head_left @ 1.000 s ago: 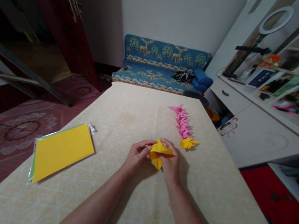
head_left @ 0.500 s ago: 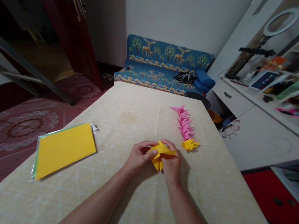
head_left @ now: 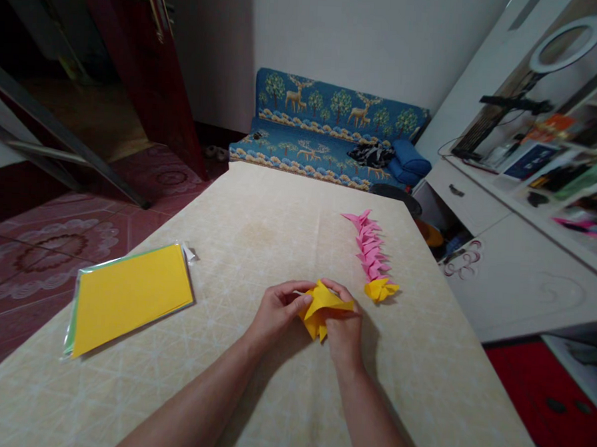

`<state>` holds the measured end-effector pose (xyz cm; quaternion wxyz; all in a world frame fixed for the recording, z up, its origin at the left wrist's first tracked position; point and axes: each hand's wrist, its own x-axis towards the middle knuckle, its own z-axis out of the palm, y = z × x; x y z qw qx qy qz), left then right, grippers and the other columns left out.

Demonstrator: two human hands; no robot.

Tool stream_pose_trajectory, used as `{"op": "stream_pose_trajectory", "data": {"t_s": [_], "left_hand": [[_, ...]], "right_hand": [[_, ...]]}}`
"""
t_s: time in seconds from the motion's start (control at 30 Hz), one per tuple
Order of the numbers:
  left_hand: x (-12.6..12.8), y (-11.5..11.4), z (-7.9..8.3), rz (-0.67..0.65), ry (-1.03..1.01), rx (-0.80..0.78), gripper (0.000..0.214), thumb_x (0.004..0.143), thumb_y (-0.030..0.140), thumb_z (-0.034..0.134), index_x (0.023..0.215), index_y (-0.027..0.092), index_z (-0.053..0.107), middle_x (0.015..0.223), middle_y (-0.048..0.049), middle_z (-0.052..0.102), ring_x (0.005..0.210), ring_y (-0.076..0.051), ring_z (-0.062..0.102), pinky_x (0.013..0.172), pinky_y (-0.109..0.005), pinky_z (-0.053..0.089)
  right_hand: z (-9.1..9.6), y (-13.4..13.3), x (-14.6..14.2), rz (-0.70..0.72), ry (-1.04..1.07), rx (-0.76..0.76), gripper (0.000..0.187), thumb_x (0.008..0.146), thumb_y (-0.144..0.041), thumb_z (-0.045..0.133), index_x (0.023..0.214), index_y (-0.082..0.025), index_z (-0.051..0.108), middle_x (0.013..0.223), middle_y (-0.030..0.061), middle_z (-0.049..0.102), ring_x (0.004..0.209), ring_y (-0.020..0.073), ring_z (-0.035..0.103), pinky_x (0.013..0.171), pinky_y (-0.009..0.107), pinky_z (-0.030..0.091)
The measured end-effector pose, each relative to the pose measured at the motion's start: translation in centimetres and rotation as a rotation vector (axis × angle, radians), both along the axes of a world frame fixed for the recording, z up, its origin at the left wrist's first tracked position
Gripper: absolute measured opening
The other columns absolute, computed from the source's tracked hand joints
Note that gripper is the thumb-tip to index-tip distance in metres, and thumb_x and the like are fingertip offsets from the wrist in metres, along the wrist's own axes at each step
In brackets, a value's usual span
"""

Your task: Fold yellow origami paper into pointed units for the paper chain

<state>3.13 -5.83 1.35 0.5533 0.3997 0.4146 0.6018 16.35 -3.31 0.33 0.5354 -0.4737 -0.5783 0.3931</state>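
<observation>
Left hand (head_left: 275,310), right hand (head_left: 343,329) pinch 1 yellow fold (head_left: 320,305) | 1 yellow piece (head_left: 380,290), 1 pink row (head_left: 371,247) | 1 pack (head_left: 134,296) @ counter (head_left: 259,205) edge

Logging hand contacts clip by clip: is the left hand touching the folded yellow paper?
Touching. The head view shows the left hand with its thumb tip over the left side of the folded yellow paper, no gap visible.

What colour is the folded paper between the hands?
Yellow: the folded paper shows best in the current head view.
</observation>
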Motion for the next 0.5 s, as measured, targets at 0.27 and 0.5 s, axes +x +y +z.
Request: {"op": "stream_pose_trajectory", "data": {"t_s": [0.27,0.5], "left_hand": [[-0.12,0.08,0.14,0.055,0.003,-0.026,0.025,0.068,0.031,0.073,0.086,0.013,0.073,0.086,-0.0102,0.072,0.074,-0.019,0.065,0.070,-0.028,0.049],[0.03,0.14,-0.04,0.057,-0.037,-0.050,0.027,0.067,0.029,0.074,0.089,0.014,0.071,0.083,-0.0084,0.071,0.072,-0.016,0.064,0.068,-0.026,0.049]], "right_hand": [[0.57,-0.17,0.16,0.076,-0.060,0.042,0.029,0.071,-0.021,0.059,0.100,-0.021,0.060,0.100,0.0053,0.066,0.095,0.0200,0.061,0.072,0.027,0.051],[0.21,-0.18,0.20,0.090,-0.090,0.059,0.031,0.072,-0.020,0.057,0.103,-0.023,0.060,0.102,0.0054,0.066,0.095,0.0202,0.062,0.076,0.030,0.051]]}}
